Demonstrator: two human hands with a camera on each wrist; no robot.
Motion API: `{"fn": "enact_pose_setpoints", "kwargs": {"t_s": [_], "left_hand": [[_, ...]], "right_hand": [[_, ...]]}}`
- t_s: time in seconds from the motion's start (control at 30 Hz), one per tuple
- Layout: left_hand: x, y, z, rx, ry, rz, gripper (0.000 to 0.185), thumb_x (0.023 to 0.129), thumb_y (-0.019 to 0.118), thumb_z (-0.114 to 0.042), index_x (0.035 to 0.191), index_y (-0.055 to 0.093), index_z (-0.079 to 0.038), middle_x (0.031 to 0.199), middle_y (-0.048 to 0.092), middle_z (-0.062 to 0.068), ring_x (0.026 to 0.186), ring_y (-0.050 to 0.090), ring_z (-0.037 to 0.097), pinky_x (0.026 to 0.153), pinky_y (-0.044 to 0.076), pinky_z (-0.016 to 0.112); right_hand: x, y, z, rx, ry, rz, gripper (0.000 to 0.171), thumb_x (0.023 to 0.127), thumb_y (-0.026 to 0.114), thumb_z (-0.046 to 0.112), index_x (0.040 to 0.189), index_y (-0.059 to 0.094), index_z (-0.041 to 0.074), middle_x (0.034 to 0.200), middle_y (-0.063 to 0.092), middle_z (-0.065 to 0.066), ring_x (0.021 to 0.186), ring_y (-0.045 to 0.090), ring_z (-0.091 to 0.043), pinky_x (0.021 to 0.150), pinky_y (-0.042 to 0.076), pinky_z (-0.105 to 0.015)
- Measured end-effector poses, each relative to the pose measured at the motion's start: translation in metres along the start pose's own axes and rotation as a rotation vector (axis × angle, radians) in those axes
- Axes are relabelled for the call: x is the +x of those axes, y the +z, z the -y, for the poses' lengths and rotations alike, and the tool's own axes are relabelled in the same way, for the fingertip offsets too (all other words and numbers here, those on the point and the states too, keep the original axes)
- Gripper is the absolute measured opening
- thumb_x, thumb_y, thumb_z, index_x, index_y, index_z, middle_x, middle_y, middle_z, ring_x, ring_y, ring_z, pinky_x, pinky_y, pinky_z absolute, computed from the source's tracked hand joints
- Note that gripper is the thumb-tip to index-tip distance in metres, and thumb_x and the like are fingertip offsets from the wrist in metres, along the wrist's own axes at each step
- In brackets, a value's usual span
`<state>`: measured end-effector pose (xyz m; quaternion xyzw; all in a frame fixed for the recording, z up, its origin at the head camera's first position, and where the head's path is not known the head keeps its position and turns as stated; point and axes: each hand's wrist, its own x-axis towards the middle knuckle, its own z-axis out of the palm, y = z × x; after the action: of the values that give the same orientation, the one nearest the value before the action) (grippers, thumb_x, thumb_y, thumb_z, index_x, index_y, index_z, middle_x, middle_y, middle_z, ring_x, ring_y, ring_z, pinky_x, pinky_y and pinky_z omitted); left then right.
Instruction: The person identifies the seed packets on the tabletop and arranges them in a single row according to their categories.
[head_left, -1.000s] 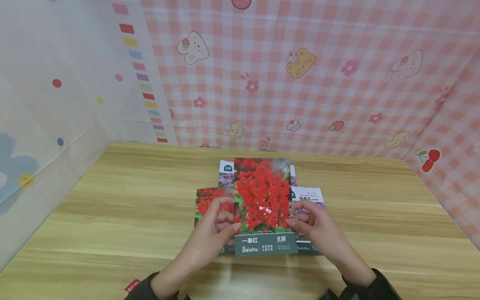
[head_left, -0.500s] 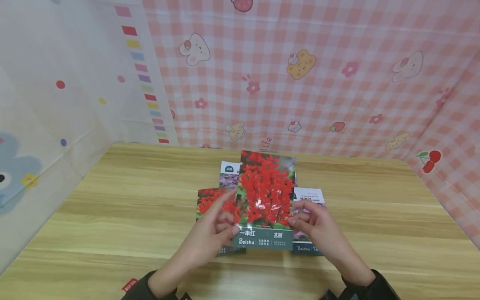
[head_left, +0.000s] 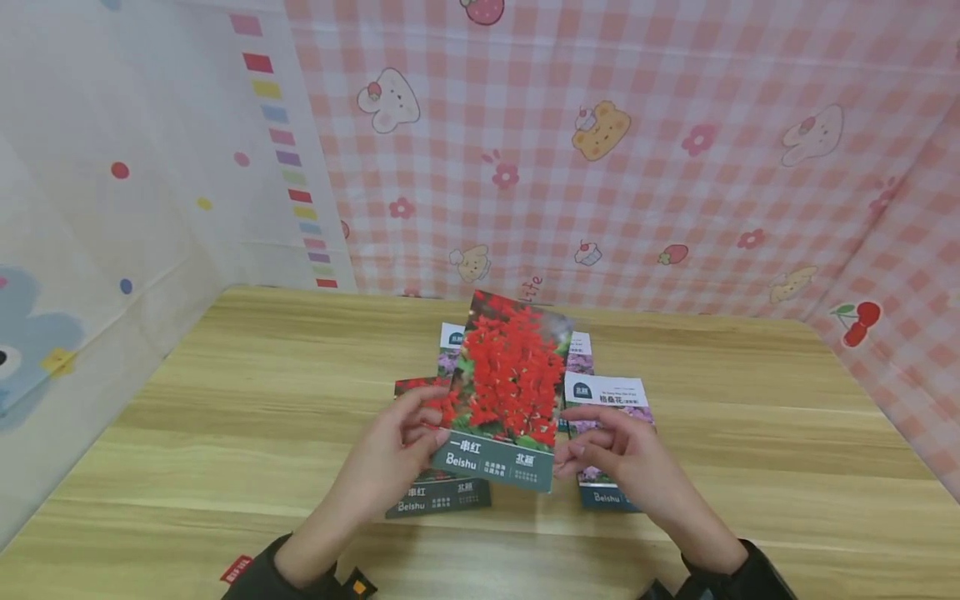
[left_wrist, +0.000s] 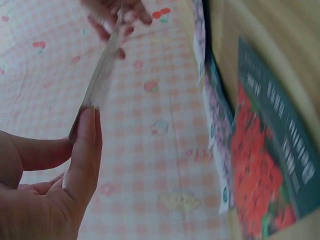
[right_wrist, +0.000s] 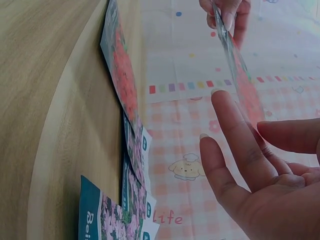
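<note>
My left hand [head_left: 393,446] pinches the lower left edge of a seed packet [head_left: 513,371] with red flowers and a dark green band, between thumb and fingers. The packet is raised over the table and tilted, its top leaning right. At its right edge is my right hand [head_left: 611,446], fingers spread and fairly straight, fingertips right beside the edge. Under the held packet lies another red-flower packet [head_left: 442,497] at the left. A white-topped packet with purple flowers [head_left: 607,389] lies by the right hand. Further back, purple-flower packets [head_left: 581,354] are partly hidden behind the held one.
The wood-grain table [head_left: 262,400] spreads out on both sides of the packets. A pink checked cloth [head_left: 637,200] hangs along its back edge, and a white dotted cloth [head_left: 172,225] hangs at the left.
The held packet has gone up, then left, and its top has tipped right. My left hand moved left with it. The right fingers have come off its edge, uncovering more of the purple-flower packet.
</note>
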<state>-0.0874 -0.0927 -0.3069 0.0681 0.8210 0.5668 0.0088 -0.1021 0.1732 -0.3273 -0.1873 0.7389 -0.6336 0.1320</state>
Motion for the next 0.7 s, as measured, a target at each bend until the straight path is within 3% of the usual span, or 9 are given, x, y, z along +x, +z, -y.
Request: {"fn": "enact_pose_setpoints", "kwargs": {"t_s": [0.1, 0.37, 0.57, 0.7], "left_hand": [[0.003, -0.011, -0.002, 0.015, -0.027, -0.033, 0.034, 0.084, 0.060, 0.003, 0.117, 0.057, -0.005, 0.091, 0.062, 0.008, 0.073, 0.059, 0.015, 0.052, 0.048, 0.025], [0.010, -0.047, 0.001, -0.043, -0.016, -0.101, 0.034, 0.088, 0.052, 0.007, 0.121, 0.051, 0.003, 0.098, 0.062, 0.019, 0.077, 0.063, 0.017, 0.064, 0.054, 0.027], [0.014, -0.077, 0.010, 0.009, -0.033, -0.146, 0.035, 0.091, 0.049, 0.003, 0.127, 0.045, 0.005, 0.105, 0.059, 0.022, 0.077, 0.060, 0.007, 0.066, 0.054, 0.024], [0.017, -0.094, 0.018, 0.054, -0.043, -0.172, 0.036, 0.092, 0.049, 0.002, 0.127, 0.044, 0.006, 0.106, 0.058, 0.023, 0.076, 0.058, 0.001, 0.066, 0.053, 0.022]], "right_hand": [[0.001, -0.001, 0.000, -0.024, 0.010, 0.004, 0.034, 0.091, 0.047, -0.006, 0.124, 0.041, -0.012, 0.091, 0.063, -0.028, 0.079, 0.066, -0.025, 0.078, 0.052, -0.036], [0.003, -0.001, 0.000, -0.136, 0.014, -0.070, 0.032, 0.093, 0.049, 0.002, 0.123, 0.047, -0.007, 0.095, 0.066, -0.020, 0.083, 0.066, -0.026, 0.080, 0.051, -0.035], [0.010, 0.004, 0.001, -0.273, -0.002, -0.159, 0.030, 0.092, 0.055, 0.013, 0.120, 0.053, 0.003, 0.097, 0.067, -0.012, 0.087, 0.065, -0.020, 0.078, 0.050, -0.026], [0.019, 0.011, 0.003, -0.336, -0.004, -0.187, 0.033, 0.091, 0.058, 0.020, 0.121, 0.055, 0.006, 0.101, 0.066, -0.010, 0.090, 0.064, -0.018, 0.076, 0.051, -0.027]]}}
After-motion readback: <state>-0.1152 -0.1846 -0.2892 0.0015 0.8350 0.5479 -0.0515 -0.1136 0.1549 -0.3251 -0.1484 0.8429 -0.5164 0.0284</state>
